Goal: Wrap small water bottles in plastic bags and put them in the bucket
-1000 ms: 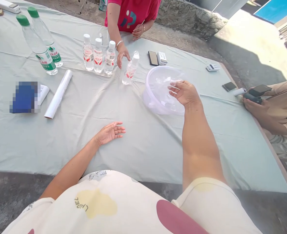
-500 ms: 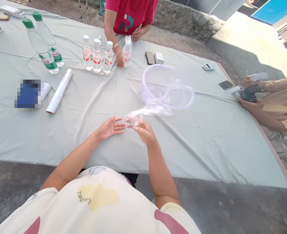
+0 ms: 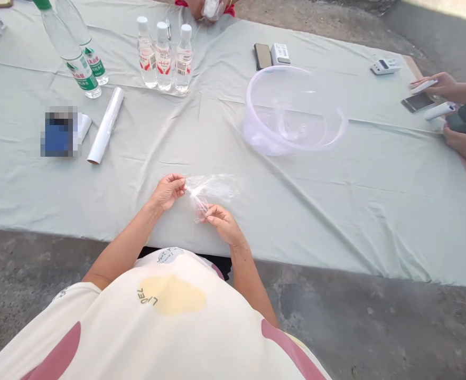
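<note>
Low over the near side of the table, my left hand (image 3: 169,191) pinches one edge of a clear, crumpled plastic bag (image 3: 214,188). My right hand (image 3: 224,224) grips another part of the same bag, a little lower and to the right. The thin film bunches between the two hands and trails off to the right. Beyond the bag stands a see-through lilac plastic basin (image 3: 261,136); what lies inside it is hard to make out.
Three small water bottles (image 3: 163,58) stand at the back, with two large green-labelled bottles (image 3: 83,71) to their left. A white film roll (image 3: 106,126) lies beside a blurred blue item (image 3: 59,134). A phone (image 3: 262,56) lies behind the basin. Co-workers' hands (image 3: 465,129) hold devices at right.
My left hand has closed on the bag, which has come away from the basin toward me. The co-worker opposite has lifted a small bottle from the table. The view has tilted down.
</note>
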Tool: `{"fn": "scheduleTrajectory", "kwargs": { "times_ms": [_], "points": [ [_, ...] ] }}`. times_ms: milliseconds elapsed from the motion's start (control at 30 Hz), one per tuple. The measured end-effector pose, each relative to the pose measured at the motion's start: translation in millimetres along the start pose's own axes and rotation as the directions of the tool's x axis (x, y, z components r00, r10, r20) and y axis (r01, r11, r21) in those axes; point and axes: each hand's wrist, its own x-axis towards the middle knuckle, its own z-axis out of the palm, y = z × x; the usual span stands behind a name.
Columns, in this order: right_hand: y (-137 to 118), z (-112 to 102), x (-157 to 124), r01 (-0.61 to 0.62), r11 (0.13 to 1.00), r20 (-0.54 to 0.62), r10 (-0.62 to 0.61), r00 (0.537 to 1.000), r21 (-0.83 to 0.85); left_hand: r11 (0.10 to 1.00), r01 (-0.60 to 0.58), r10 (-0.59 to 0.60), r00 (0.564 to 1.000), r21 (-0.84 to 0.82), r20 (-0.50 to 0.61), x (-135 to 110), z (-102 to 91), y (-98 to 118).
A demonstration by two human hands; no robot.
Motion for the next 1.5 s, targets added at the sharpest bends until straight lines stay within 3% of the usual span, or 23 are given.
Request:
{"fn": "scheduleTrajectory", "kwargs": {
  "times_ms": [100,200,300,400,467,567,667,933,1067,1133,1200,1233,1267,1333,1400,1467,1500],
  "points": [
    [0,1,-1,-0.095,0.994,-0.014,0.094,0.995,-0.054,0.997,-0.064,0.067,0.994,0.040,-0.083,-6,-9.3,5],
    [-4,4,6,-0.107,0.993,-0.191,0.096,0.977,-0.051,0.977,-0.140,0.158,0.982,0.158,-0.104,-17,-13.8,10],
    [-11,15,22,-0.127,0.992,-0.320,0.121,0.940,0.002,0.924,-0.245,0.262,0.965,0.294,-0.021,-32,-8.6,10],
    [-17,33,41,-0.116,0.992,-0.295,0.125,0.947,0.050,0.884,-0.305,0.284,0.952,0.354,0.112,-47,0.7,7],
    [-19,43,51,-0.058,0.993,-0.283,0.085,0.955,0.103,0.880,-0.323,0.295,0.946,0.349,0.132,-53,3.4,6],
    [-23,48,60,0.011,0.968,-0.295,0.066,0.953,0.251,0.877,-0.367,0.367,0.928,0.309,0.061,-56,-2.7,8],
    [-27,41,63,-0.025,0.934,-0.304,0.142,0.942,0.357,0.883,-0.380,0.411,0.909,0.277,-0.065,-53,-18.4,18],
    [-28,10,63,-0.116,0.968,-0.358,0.192,0.914,0.223,0.893,-0.273,0.389,0.868,0.358,-0.308,-33,-59.0,33],
    [-29,-28,52,-0.142,0.990,-0.535,0.128,0.835,0.016,0.806,-0.170,0.409,0.853,0.567,-0.326,-32,-65.5,30],
    [-32,-49,42,-0.140,0.983,-0.687,0.021,0.726,-0.118,0.756,-0.135,0.416,0.854,0.640,-0.312,-34,-64.1,28],
    [-38,-63,32,-0.126,0.941,-0.785,-0.183,0.591,-0.314,0.724,-0.120,0.421,0.857,0.679,-0.298,-37,-60.8,26],
    [-41,-65,28,-0.111,0.892,-0.771,-0.310,0.557,-0.439,0.715,-0.118,0.423,0.858,0.689,-0.291,-38,-59.0,26],
    [-45,-63,24,-0.083,0.815,-0.701,-0.436,0.565,-0.574,0.707,-0.118,0.423,0.860,0.698,-0.284,-38,-57.2,25],
    [-51,-52,21,0.025,0.574,-0.402,-0.605,0.687,-0.819,0.692,-0.119,0.424,0.865,0.712,-0.268,-39,-54.2,24],
    [-56,-34,22,0.178,0.297,-0.032,-0.588,0.808,-0.938,0.671,-0.118,0.427,0.869,0.732,-0.251,-38,-52.5,23],
    [-60,-19,28,0.285,0.101,0.207,-0.472,0.857,-0.953,0.632,-0.119,0.441,0.868,0.766,-0.229,-37,-52.4,23],
    [-62,-14,32,0.310,0.053,0.261,-0.417,0.871,-0.949,0.605,-0.122,0.453,0.866,0.786,-0.214,-36,-52.9,22]
  ]
}}
